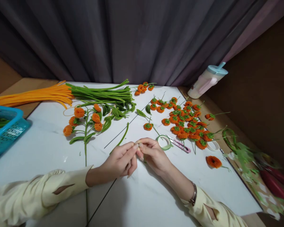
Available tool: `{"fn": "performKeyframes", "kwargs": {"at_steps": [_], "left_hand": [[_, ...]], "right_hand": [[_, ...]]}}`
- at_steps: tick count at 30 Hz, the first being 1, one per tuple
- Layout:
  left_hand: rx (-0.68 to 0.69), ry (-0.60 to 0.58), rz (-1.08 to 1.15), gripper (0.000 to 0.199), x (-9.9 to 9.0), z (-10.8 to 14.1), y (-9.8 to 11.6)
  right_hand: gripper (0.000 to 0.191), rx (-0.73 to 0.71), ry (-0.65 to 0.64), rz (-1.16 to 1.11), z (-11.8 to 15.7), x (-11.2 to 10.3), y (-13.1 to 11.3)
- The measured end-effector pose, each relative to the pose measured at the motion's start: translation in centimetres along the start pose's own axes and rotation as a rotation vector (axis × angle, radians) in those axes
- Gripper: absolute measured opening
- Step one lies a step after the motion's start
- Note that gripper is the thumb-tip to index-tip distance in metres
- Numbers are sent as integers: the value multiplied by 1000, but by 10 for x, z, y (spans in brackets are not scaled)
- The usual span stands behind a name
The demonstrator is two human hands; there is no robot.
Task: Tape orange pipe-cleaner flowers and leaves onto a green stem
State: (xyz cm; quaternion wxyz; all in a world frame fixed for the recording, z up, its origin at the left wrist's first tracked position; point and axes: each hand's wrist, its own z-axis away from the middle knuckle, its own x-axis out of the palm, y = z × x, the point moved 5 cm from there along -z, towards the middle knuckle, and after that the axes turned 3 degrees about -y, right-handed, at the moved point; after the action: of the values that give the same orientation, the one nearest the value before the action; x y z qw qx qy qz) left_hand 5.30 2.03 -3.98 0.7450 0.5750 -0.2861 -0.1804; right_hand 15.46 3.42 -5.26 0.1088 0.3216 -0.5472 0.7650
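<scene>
My left hand (123,159) and my right hand (152,154) meet at the fingertips over the middle of the white board. Both are closed in a pinch around something too small and hidden to name. A green fuzzy stem (124,135) reaches up just behind my left hand. Left of it lies a branch (85,138) with orange pumpkin-like balls and green leaves. Right behind my right hand sit a roll of green tape (164,142) and a pink cutter (181,145). A thin dark rod (118,135) runs diagonally, passing beneath my left hand.
Many small orange balls with green tops (182,121) cover the right side. Green stems (104,94) and orange stems (44,94) lie at the back left. A blue basket (16,134) stands left, a tumbler (207,82) back right, red-handled tool (273,184) far right.
</scene>
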Motion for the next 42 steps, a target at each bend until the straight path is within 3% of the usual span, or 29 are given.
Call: {"fn": "performKeyframes", "kwargs": {"at_steps": [17,22,28,37,42], "left_hand": [[18,-72,184,34,2,3,6],[-7,-125,218,36,5,4,9],[-134,-176,357,38,8,2,6],[-228,-405,724,25,9,1,-1],[-283,-386,810,23,9,-3,1]], "right_hand": [[18,-88,-125,65,1,1,-7],[19,-86,-100,88,2,0,-10],[19,-93,-66,121,3,-1,-13],[17,-96,-70,154,4,0,-16],[22,-73,-6,224,4,-3,-17]]}}
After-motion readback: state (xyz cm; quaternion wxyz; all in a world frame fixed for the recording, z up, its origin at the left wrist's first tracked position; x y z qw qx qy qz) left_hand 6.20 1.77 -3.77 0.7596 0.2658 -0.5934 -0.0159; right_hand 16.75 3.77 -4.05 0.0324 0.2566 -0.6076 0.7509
